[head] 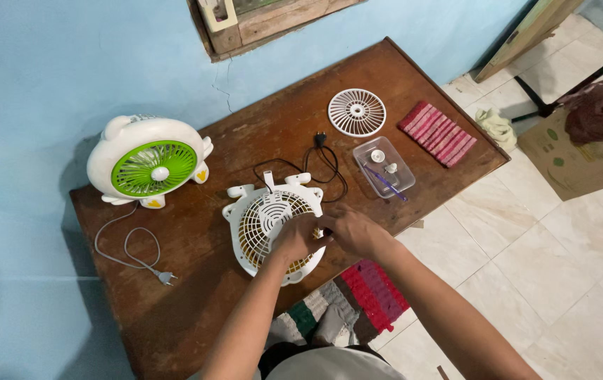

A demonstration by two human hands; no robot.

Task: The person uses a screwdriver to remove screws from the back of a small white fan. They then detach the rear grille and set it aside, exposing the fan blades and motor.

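Looking down from the head camera, we see a white fan (267, 222) lying face-up on the brown table (196, 309), close to its near edge, with both hands meeting over the fan's right side. The left hand (298, 238) rests on the grille, fingers curled down onto it; the right hand (357, 232) touches the rim just beside it, fingertips bunched together. We cannot tell whether either hand pinches anything, since the fingers hide the spot where they meet. The fan's lower right edge is covered by the hands and wrists. Its black cord (315, 158) loops away toward a clear plastic tray (403, 176) holding small parts and a purple tool, too small to make out. A loose white grille (357, 112) lies beyond the tray, well apart from the hands. A green-and-white fan (148, 163) stands upright at the far left.
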